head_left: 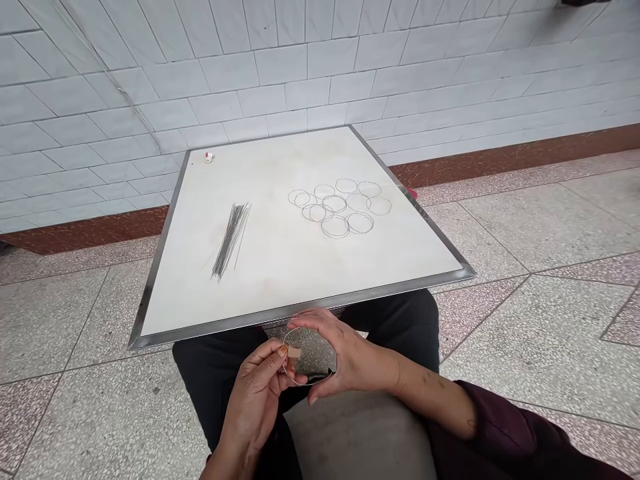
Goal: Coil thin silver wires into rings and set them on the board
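A thin wire ring point(311, 384) is held over my lap, just off the table's front edge. My left hand point(257, 387) pinches its left side between thumb and fingers. A small tan strip point(295, 351), like tape or paper, sticks out at that pinch. My right hand point(355, 357) curves round the ring's right side, thumb below and fingers above, touching the wire. On the table, several loose wire rings point(347, 215) lie partly overlapping at the right. A bundle of straight thin wires point(230, 243) lies at the left.
The white table point(280, 287) has a grey metal rim and stands near a tiled wall point(280, 63). A small red and white object point(209, 158) sits at its far left corner. My legs point(400, 323) are under the front edge.
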Demonstrator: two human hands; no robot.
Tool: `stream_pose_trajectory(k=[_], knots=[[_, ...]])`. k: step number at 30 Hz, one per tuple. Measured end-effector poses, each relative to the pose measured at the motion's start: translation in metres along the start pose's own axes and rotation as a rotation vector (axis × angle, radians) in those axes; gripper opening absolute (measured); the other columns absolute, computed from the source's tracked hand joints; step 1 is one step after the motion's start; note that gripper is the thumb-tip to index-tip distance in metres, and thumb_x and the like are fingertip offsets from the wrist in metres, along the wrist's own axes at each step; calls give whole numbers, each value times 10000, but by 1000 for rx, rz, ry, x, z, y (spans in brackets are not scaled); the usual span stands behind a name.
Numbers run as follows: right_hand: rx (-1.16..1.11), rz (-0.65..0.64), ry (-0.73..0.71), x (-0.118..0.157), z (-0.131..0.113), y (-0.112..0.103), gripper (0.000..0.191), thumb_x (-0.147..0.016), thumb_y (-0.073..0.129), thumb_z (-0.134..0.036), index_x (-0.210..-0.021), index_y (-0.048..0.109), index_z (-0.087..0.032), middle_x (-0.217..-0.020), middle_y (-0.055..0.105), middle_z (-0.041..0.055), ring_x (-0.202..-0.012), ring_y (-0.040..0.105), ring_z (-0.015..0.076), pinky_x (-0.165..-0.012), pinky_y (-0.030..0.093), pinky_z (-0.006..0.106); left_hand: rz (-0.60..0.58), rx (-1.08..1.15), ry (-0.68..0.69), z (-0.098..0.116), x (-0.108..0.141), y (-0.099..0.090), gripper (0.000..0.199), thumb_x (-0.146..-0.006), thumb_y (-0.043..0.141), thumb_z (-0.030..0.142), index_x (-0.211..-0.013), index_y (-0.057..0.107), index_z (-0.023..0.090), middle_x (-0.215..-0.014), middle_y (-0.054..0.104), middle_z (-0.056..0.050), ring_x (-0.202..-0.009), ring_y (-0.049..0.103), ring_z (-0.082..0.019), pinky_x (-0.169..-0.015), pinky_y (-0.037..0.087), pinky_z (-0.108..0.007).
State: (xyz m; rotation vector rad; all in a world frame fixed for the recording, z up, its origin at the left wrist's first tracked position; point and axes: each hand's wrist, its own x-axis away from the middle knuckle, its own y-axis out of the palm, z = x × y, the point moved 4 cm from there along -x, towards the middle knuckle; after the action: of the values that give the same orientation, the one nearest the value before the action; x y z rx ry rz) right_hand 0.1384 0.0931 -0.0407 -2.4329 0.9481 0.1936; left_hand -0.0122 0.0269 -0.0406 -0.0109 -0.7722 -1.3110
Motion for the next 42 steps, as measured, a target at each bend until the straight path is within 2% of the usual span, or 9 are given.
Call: stream_pose_trajectory(k=[9, 15, 28, 39, 42], knots=[[-1, 31, 28, 2, 6, 5, 925, -577, 914, -477, -1346, 455, -246, -1318, 560, 124, -1240, 518, 294, -1050, 425, 453, 11, -59, 53, -1, -3, -1, 230, -692, 817, 365, -729, 748, 149, -630, 565, 8, -571, 586, -133, -588, 530, -275], [11, 39, 22, 2, 6, 6, 923, -590, 907, -490, -1352, 447, -246, -1305, 569, 118, -1223, 521, 286, -1040, 431, 449, -1, -26, 39, -2, -4, 0, 201, -717, 801, 339, -717, 734, 150, -614, 569, 10, -568, 589, -131, -604, 534, -276], [25, 41, 25, 3, 6, 5, 927, -594, 915, -451, -1359, 432, -251, -1305, 570, 120, -1208, 531, 286, -1023, 440, 440, -29, 40, 42, -2, -3, -3, 172, -754, 794, 311, -785, 757, 146, -698, 615, -8, -663, 591, -137, -792, 564, -360], [-6, 74, -7, 0, 7, 2, 937, -580, 907, -512, -1345, 434, -250, -1268, 594, 107, -1190, 548, 281, -1023, 448, 450, -61, 158, 3, -5, -5, -3, 240, -844, 700, 375, -820, 725, 137, -734, 618, -29, -711, 619, -181, -801, 539, -387], [-6, 78, -1, 0, 8, 2, 945, -576, 907, -517, -1347, 433, -247, -1263, 593, 108, -1189, 547, 281, -1021, 448, 447, -75, 192, -16, -8, -7, -4, 219, -855, 679, 348, -832, 721, 134, -757, 635, -45, -730, 619, -192, -799, 529, -387]])
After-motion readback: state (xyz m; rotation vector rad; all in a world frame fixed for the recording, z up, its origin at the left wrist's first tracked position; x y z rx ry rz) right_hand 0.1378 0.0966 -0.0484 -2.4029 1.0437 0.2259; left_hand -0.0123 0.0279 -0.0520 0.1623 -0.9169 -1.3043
